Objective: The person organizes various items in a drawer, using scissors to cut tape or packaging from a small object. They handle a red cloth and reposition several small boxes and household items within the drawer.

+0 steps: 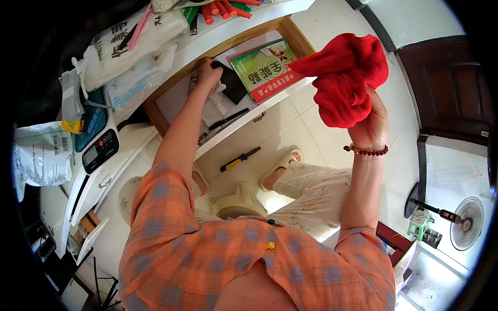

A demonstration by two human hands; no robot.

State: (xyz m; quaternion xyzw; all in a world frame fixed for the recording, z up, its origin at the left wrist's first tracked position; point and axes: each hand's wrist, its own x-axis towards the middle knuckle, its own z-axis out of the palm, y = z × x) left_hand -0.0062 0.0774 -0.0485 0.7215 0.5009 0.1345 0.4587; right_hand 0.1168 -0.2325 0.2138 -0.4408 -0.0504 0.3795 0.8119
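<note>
My right hand (pixel 371 120), with a beaded bracelet at the wrist, grips a bunched red cloth (pixel 350 77) in the air to the right of an open drawer (pixel 175 83). Down inside that drawer is my left hand (pixel 210 74), its fingers curled at the corner of a flat black item (pixel 233 83). Crumpled white plastic (pixel 215 103) lies just below it; whether the hand grips either is hidden. A green and red printed packet (pixel 268 70) rests in the drawer's right part. Along the front lies a black pen (pixel 229 118).
Plastic packages (pixel 136 50), red-handled items (pixel 221 9) and a digital scale (pixel 100 151) crowd the white desk. A yellow and black utility knife (pixel 239 159) lies on the tiled floor near my feet. A fan (pixel 467 223) stands at the right.
</note>
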